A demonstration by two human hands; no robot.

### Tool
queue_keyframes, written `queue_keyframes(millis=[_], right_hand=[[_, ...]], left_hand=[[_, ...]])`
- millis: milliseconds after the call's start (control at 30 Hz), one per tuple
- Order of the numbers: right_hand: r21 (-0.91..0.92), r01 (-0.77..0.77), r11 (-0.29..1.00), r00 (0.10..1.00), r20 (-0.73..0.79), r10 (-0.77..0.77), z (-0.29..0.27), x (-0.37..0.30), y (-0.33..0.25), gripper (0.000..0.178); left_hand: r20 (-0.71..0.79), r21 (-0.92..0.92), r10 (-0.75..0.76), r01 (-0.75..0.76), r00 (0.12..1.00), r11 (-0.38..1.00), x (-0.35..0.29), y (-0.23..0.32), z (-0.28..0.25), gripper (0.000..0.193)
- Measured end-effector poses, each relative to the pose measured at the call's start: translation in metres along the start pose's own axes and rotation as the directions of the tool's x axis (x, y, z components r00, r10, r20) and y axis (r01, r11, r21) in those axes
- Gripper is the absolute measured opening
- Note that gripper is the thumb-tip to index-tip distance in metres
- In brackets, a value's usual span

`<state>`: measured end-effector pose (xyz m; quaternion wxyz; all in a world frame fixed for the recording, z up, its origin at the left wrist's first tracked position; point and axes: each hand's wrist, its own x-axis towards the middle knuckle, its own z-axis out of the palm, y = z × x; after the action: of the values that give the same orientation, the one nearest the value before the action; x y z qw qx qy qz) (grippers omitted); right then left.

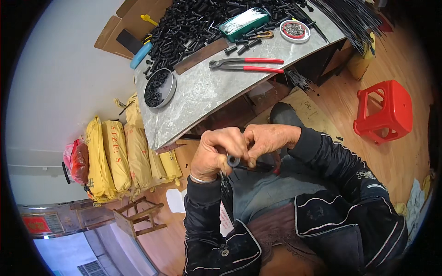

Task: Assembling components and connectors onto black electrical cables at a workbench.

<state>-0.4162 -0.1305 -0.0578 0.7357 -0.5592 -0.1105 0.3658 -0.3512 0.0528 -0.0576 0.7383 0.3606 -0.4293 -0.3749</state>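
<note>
Above my lap, my two hands are close together with fingertips nearly meeting. My left hand (212, 154) is closed, thumb and fingers pinched by a small black part with a round, holed end (233, 161). My right hand (269, 140) is closed too, its thumb and forefinger pinching at the same black part from the other side. The fingers cover much of it. Thin dark strands hang below my left hand. On the grey table (202, 101) lie red-handled pincers (246, 65), beyond my hands.
A large heap of black headed parts (193, 32) covers the table's back, with a green tray (244, 24), a round dish of black rings (159, 88) and a white dish of small metal pieces (295, 31). A red stool (384, 112) stands right; yellow sacks (116, 154) and a wooden stool (138, 215) left.
</note>
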Motion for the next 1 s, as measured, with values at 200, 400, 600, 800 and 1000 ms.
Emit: queue_keyframes(millis=[200,400,600,800,1000], right_hand=[[0.009,0.218,0.976,0.926,-0.318,-0.204,-0.006,0.019,0.013,0.024],[-0.111,0.276,0.955,0.806,-0.514,-0.293,0.006,0.036,0.018,0.025],[-0.235,0.331,0.914,0.723,-0.56,-0.405,0.014,0.04,0.022,0.036],[-0.392,0.282,0.876,0.709,-0.529,-0.466,0.031,0.025,0.012,0.026],[-0.539,0.313,0.782,0.631,-0.497,-0.596,0.02,0.017,0.003,0.016]], left_hand=[[-0.673,0.035,0.086,-0.085,0.735,0.996,0.011,-0.008,0.029,0.058],[-0.846,0.323,0.341,-0.116,0.409,0.939,0.014,-0.014,0.038,0.038],[-0.776,0.596,0.529,0.126,0.344,0.793,0.014,-0.018,0.048,0.023],[-0.731,0.681,0.527,0.413,0.433,0.605,0.01,0.0,0.057,0.014],[-0.761,0.572,0.321,0.35,0.564,0.742,0.0,0.024,0.062,0.016]])
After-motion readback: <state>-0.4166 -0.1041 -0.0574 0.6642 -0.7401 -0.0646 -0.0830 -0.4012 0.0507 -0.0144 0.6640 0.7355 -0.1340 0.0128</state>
